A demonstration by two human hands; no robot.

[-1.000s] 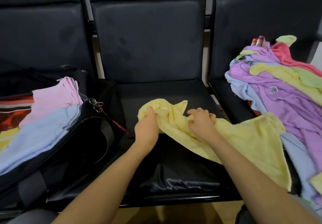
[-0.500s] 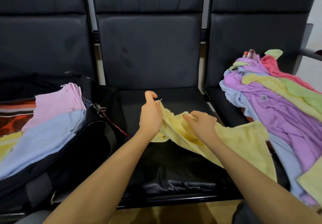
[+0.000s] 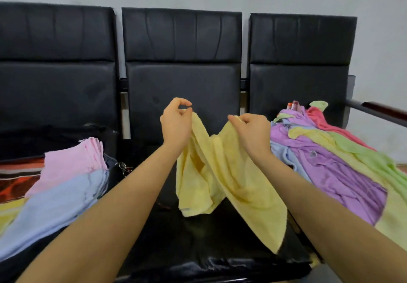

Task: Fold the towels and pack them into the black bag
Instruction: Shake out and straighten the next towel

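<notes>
A yellow towel hangs above the middle black seat, held up by both hands. My left hand pinches its upper edge on the left, and my right hand pinches the edge further right. The cloth sags between them and its lower end drapes onto the seat. The black bag lies open on the left seat, holding folded pink, light blue and yellow towels.
A heap of unfolded towels in purple, green, yellow, blue and red covers the right seat. Three black chair backs stand behind against a grey wall. A metal armrest juts out at the far right.
Both hands have lifted the yellow towel off the middle seat and moved apart along its upper edge. The camera has tilted up, showing the chair backs and wall.
</notes>
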